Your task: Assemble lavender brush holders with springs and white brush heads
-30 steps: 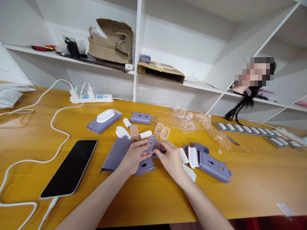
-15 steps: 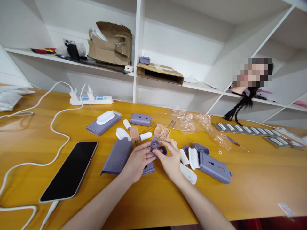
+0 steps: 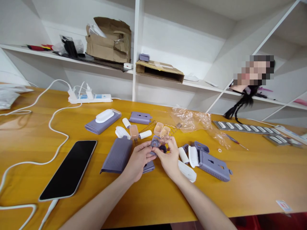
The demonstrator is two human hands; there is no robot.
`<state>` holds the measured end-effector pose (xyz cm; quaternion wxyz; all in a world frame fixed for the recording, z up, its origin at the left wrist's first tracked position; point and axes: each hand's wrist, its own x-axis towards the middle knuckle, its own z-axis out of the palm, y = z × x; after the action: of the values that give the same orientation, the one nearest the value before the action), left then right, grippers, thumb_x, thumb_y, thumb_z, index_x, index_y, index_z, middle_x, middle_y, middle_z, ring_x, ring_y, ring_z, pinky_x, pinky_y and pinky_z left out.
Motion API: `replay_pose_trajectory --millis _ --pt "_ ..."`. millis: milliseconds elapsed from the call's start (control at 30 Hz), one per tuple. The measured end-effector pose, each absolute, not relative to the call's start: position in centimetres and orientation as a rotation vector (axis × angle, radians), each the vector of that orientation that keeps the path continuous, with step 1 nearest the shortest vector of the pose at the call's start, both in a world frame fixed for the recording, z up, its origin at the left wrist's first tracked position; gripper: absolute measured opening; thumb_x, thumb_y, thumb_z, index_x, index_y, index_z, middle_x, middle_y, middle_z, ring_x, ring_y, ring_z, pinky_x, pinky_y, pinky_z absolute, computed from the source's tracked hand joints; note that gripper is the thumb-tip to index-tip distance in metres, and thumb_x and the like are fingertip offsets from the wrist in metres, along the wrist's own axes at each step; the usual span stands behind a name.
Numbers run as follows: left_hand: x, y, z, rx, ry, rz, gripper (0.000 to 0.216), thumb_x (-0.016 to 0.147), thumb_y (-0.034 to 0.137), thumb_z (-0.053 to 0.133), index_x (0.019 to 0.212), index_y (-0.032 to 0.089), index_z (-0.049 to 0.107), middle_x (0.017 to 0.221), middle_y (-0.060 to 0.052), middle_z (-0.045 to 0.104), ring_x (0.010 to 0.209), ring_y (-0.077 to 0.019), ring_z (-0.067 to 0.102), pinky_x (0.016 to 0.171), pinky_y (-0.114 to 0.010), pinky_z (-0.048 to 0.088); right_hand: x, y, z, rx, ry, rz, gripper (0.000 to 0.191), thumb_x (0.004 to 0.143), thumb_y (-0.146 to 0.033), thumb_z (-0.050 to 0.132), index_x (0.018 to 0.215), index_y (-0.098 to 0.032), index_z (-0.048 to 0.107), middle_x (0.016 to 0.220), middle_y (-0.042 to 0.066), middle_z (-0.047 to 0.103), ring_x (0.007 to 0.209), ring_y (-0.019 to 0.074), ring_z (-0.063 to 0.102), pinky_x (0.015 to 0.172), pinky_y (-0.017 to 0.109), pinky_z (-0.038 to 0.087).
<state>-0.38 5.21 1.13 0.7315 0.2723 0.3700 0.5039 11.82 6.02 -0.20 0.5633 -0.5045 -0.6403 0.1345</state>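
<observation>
**Hands.** Left hand [image 3: 137, 159] and right hand [image 3: 169, 159] are together at table centre, fingertips meeting. The left thumb and fingers pinch a small purple part [image 3: 155, 144]. The right fingertips close on a coil spring [image 3: 170, 134], which runs from that part up and to the right, its far end free in the air near the plastic bag [image 3: 192, 119]. Both forearms cross the near edge of the table [image 3: 251, 182].

**Close about the hands.**
- Ribbed purple cover [image 3: 117, 155], flat, just left of the left hand and partly under it.
- White brush head [image 3: 187, 171], touching the right wrist.
- Purple case [image 3: 214, 166] just right of it, with a white brush [image 3: 193, 156] standing at its left end.
- Peach caps [image 3: 161, 129] and white rollers [image 3: 134, 129], just beyond the fingertips.

**Farther off.**
- Phone [image 3: 69, 169], face up and dark, well left.
- White cable [image 3: 56, 127], looping around it to the power strip [image 3: 90, 98] at the back edge.
- Second purple case [image 3: 103, 120] carrying a white pad, back left.
- Part strips [image 3: 244, 127] and a screwdriver [image 3: 233, 142], back right.

**Open room.** Bare tabletop lies along the near edge right of the right forearm, and between the phone and the left forearm.
</observation>
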Motion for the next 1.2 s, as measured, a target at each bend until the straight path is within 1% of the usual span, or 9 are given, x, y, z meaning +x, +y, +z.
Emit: replay_pose_trajectory --millis 100,233,300,467,533,633,767,1000,1200 --pt "-0.5 5.4 1.3 0.636 0.849 1.099 0.021 0.064 0.02 0.061 0.084 0.014 0.065 0.075 -0.004 0.069 0.064 -0.0118 0.062 0.069 -0.026 0.048 11.9 6.1 -0.1 -1.109 -1.556 0.424 0.019 0.066 -0.021 0.069 0.084 -0.02 0.062 0.093 0.003 0.056 0.077 0.0156 0.054 0.066 0.028 0.045" --pt "-0.6 5.7 1.2 0.764 0.97 1.073 0.02 0.066 0.022 0.059 0.082 0.013 0.066 0.074 -0.004 0.069 0.058 -0.0099 0.06 0.06 -0.022 0.047 11.9 6.3 -0.2 -1.114 -1.64 0.571 0.018 0.068 -0.022 0.069 0.084 -0.02 0.064 0.075 0.0 0.058 0.067 0.0141 0.052 0.062 0.026 0.044" --pt "-0.7 5.8 0.9 0.835 1.043 1.08 0.019 0.066 0.022 0.059 0.08 0.013 0.066 0.075 -0.005 0.069 0.058 -0.011 0.06 0.056 -0.022 0.048 12.0 6.3 -0.2 -1.126 -1.651 0.633 0.016 0.069 -0.022 0.067 0.084 -0.019 0.065 0.073 0.0 0.059 0.06 0.0122 0.05 0.058 0.025 0.044" --pt "-0.9 6.1 0.7 0.857 1.08 1.085 0.014 0.065 0.019 0.056 0.075 0.014 0.064 0.069 -0.003 0.068 0.054 -0.0121 0.062 0.051 -0.022 0.047 12.4 6.3 -0.1 -1.074 -1.768 0.698 0.025 0.077 -0.022 0.058 0.1 -0.02 0.067 0.089 0.005 0.063 0.069 0.0138 0.057 0.061 0.026 0.048" --pt "-1.0 6.1 0.9 0.836 1.071 1.065 0.013 0.066 0.018 0.055 0.075 0.014 0.064 0.068 -0.003 0.068 0.053 -0.0122 0.062 0.052 -0.022 0.047 12.6 6.4 -0.2 -1.082 -1.808 0.683 0.025 0.079 -0.022 0.056 0.102 -0.022 0.067 0.094 0.005 0.063 0.07 0.0137 0.058 0.062 0.027 0.049" --pt "-1.0 6.1 1.2 0.77 1.05 1.052 0.016 0.067 0.016 0.055 0.08 0.012 0.064 0.069 -0.004 0.069 0.055 -0.0123 0.063 0.057 -0.023 0.049 12.8 6.6 -0.4 -1.136 -1.787 0.587 0.02 0.074 -0.024 0.064 0.092 -0.023 0.071 0.095 0.004 0.062 0.066 0.0128 0.058 0.059 0.026 0.049" --pt "-0.9 6.1 1.2 0.611 0.994 1.075 0.02 0.069 0.011 0.053 0.087 0.011 0.061 0.073 -0.006 0.069 0.059 -0.0132 0.064 0.067 -0.029 0.051 13.0 6.8 -0.9 -1.148 -1.691 0.397 0.015 0.066 -0.026 0.072 0.081 -0.021 0.073 0.099 0.006 0.061 0.081 0.0177 0.059 0.068 0.03 0.05" --pt "-1.1 6.3 1.1 0.591 0.939 1.053 0.021 0.069 0.009 0.052 0.087 0.011 0.062 0.078 -0.007 0.07 0.062 -0.0133 0.064 0.072 -0.031 0.049 12.9 7.0 -1.5 -1.086 -1.799 0.329 0.016 0.074 -0.026 0.066 0.089 -0.022 0.072 0.104 0.007 0.062 0.089 0.0189 0.058 0.08 0.034 0.048" --pt "-1.2 6.2 1.1 0.788 0.962 1.008 0.021 0.067 0.019 0.059 0.086 0.013 0.065 0.081 -0.005 0.07 0.067 -0.0119 0.064 0.07 -0.025 0.047 12.7 6.8 -1.1 -1.102 -1.775 0.451 0.02 0.08 -0.02 0.059 0.095 -0.023 0.071 0.104 0.006 0.063 0.096 0.0187 0.059 0.085 0.032 0.047"
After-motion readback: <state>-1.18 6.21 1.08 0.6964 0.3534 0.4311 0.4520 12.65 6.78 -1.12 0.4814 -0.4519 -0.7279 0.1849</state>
